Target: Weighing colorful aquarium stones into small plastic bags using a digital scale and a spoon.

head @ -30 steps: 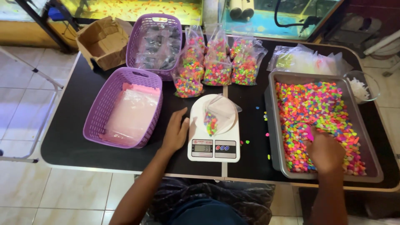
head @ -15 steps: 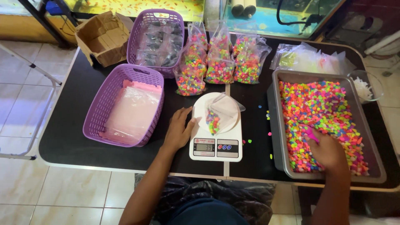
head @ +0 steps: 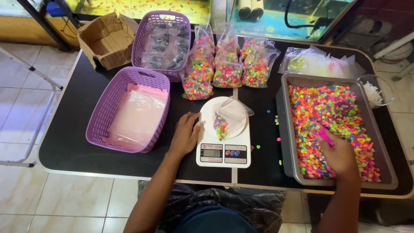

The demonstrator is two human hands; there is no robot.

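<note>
Beside the scale [head: 223, 133], gravel bags [head: 226, 62] and purple baskets [head: 129, 110] crowd.

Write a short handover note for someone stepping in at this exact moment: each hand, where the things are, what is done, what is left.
Left hand: resting flat beside the white kitchen scale, empty.
Right hand: in the grey metal tray of neon pebbles, holding a pink scoop.
On the scale: an open clear plastic bag, only slightly filled.
Done: three filled pebble bags stand behind the scale.
Left: this bag needs more pebbles; empty bags wait in the near purple basket.
</note>
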